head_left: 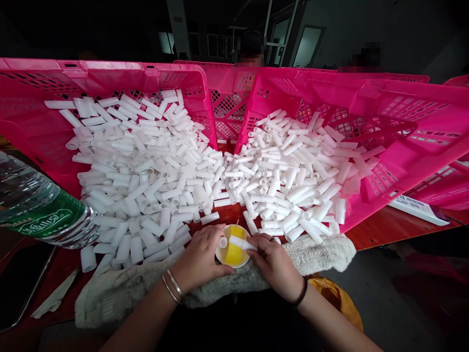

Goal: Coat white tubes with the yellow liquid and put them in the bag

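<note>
A small white bowl (pixel 240 264) with a yellow sponge-like block (pixel 232 254) in it sits between my hands, and a thin stick pokes up at its far edge. My left hand (pixel 201 254) is closed around a short white plastic tube (pixel 222 242), its open end facing the bowl. Between the thumb and fingers of my right hand (pixel 273 259) is another white tube piece (pixel 240 242), narrower toward the fingers, held over the yellow block. Just beyond lie two heaps of white tubes: wider ones (pixel 146 166) at left, slimmer ones (pixel 293 171) at right.
Two pink crates (pixel 32 98) (pixel 414 112) lie tipped toward me behind the heaps. A water bottle (pixel 47 210) and a dark phone (pixel 22 283) are at left. A grey towel (pixel 117 298) lines the red table's (pixel 373 234) front edge. People sit beyond the crates.
</note>
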{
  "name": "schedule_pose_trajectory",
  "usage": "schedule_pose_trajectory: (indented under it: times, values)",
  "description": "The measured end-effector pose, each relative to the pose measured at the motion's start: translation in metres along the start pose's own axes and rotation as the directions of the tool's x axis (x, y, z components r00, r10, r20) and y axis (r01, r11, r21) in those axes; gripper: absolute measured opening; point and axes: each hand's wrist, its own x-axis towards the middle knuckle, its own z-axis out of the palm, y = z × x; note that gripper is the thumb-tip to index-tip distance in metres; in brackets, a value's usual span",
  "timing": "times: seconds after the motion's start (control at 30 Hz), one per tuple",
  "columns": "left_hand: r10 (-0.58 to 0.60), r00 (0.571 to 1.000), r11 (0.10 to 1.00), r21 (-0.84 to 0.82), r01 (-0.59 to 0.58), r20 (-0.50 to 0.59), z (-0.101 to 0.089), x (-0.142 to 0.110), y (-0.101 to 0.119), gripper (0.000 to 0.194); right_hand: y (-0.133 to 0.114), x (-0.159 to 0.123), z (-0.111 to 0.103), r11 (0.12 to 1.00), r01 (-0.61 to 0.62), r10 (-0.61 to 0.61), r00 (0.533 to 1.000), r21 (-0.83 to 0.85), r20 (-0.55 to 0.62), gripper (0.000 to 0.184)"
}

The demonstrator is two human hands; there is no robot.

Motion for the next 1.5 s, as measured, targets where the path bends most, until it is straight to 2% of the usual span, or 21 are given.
schedule_pose_trajectory:
  times: [0.13, 0.23, 0.3, 0.37, 0.43, 0.5, 0.53, 0.6, 0.67, 0.73, 0.8, 0.87, 0.93, 1.0, 1.07, 1.13, 1.2, 1.27, 1.37, 1.43, 1.5]
  values:
    - [0.008, 1.0, 1.0, 0.002, -0.008, 0.003, -0.002, 0.0, 0.0, 0.06, 0.004, -0.003, 0.001, 0.948, 0.243, -0.249, 0.968, -0.208, -0.007, 0.025]
    - [0.005, 1.0, 1.0, 0.008, -0.005, 0.012, -0.003, 0.001, 0.001, 0.062, 0.006, -0.004, 0.001, 0.937, 0.29, -0.295, 0.956, -0.194, 0.006, 0.026]
    - [-0.002, 1.0, 1.0, 0.009, 0.002, 0.014, -0.003, 0.0, 0.001, 0.061, 0.007, -0.006, 0.003, 0.971, 0.232, -0.232, 0.973, -0.062, 0.006, 0.026]
    - [-0.006, 1.0, 1.0, 0.008, 0.006, 0.011, -0.003, -0.001, 0.0, 0.061, 0.008, -0.007, 0.006, 0.983, 0.095, -0.097, 0.995, 0.157, 0.0, 0.029]
    - [-0.014, 1.0, 1.0, 0.008, 0.014, 0.01, -0.003, -0.002, 0.0, 0.063, 0.008, -0.008, 0.01, 0.935, -0.071, 0.064, 0.997, 0.348, 0.031, 0.033]
    - [-0.021, 1.0, 1.0, 0.008, 0.02, 0.015, -0.003, -0.002, 0.0, 0.063, 0.008, -0.007, 0.012, 0.907, -0.136, 0.135, 0.99, 0.398, 0.029, 0.03]
    - [-0.022, 1.0, 1.0, 0.007, 0.022, 0.018, -0.003, -0.002, 0.0, 0.062, 0.008, -0.007, 0.013, 0.927, -0.11, 0.115, 0.993, 0.357, 0.009, 0.027]
    - [-0.02, 1.0, 1.0, 0.004, 0.02, 0.024, -0.004, -0.002, 0.0, 0.061, 0.007, -0.006, 0.012, 0.98, 0.05, -0.039, 0.997, 0.19, -0.065, 0.022]
    - [-0.017, 1.0, 1.0, 0.003, 0.017, 0.024, -0.004, -0.002, 0.0, 0.06, 0.007, -0.005, 0.01, 0.971, 0.239, -0.236, 0.966, 0.01, -0.103, 0.023]
    - [-0.011, 1.0, 1.0, 0.008, 0.011, 0.02, -0.003, -0.001, 0.0, 0.059, 0.007, -0.006, 0.009, 0.944, 0.323, -0.329, 0.94, -0.07, -0.094, 0.025]
    - [-0.004, 1.0, 1.0, 0.017, 0.003, 0.015, -0.003, -0.001, -0.001, 0.061, 0.007, -0.007, 0.009, 0.965, 0.261, -0.26, 0.963, -0.003, -0.072, 0.024]
    - [0.002, 1.0, 1.0, 0.024, -0.003, 0.012, -0.002, -0.001, -0.002, 0.063, 0.006, -0.008, 0.01, 0.981, 0.079, -0.074, 0.997, 0.175, -0.039, 0.028]
    - [0.001, 1.0, 1.0, 0.029, -0.001, 0.01, -0.001, -0.002, -0.003, 0.065, 0.006, -0.008, 0.011, 0.944, -0.089, 0.096, 0.995, 0.318, -0.005, 0.029]
    - [-0.004, 1.0, 1.0, 0.027, 0.003, 0.011, -0.001, -0.002, -0.003, 0.065, 0.007, -0.008, 0.012, 0.932, -0.127, 0.14, 0.99, 0.34, -0.016, 0.023]
    - [-0.009, 1.0, 1.0, 0.017, 0.009, 0.009, -0.001, -0.002, -0.003, 0.064, 0.008, -0.008, 0.012, 0.972, -0.019, 0.037, 0.997, 0.236, -0.071, 0.016]
    - [-0.011, 1.0, 1.0, 0.006, 0.011, 0.0, -0.001, -0.001, -0.003, 0.063, 0.009, -0.009, 0.013, 0.986, 0.158, -0.15, 0.979, 0.053, -0.135, 0.018]
    - [-0.014, 1.0, 1.0, 0.001, 0.014, -0.007, -0.002, -0.001, -0.002, 0.063, 0.01, -0.012, 0.015, 0.943, 0.301, -0.321, 0.936, -0.141, -0.148, 0.025]
    - [-0.017, 1.0, 1.0, 0.0, 0.017, -0.012, -0.002, -0.002, -0.002, 0.063, 0.01, -0.014, 0.018, 0.918, 0.334, -0.367, 0.919, -0.214, -0.143, 0.026]
    - [-0.021, 1.0, 1.0, -0.002, 0.021, -0.019, -0.001, -0.002, -0.002, 0.064, 0.006, -0.016, 0.021, 0.986, 0.164, -0.165, 0.977, -0.016, -0.138, 0.034]
    - [-0.02, 1.0, 1.0, -0.006, 0.02, -0.016, 0.0, -0.002, -0.002, 0.064, 0.004, -0.016, 0.021, 0.99, 0.051, -0.035, 0.992, 0.135, -0.121, 0.039]
    - [-0.017, 1.0, 1.0, -0.012, 0.017, -0.008, 0.001, -0.002, -0.003, 0.063, 0.004, -0.015, 0.02, 0.99, 0.077, -0.06, 0.988, 0.116, -0.142, 0.032]
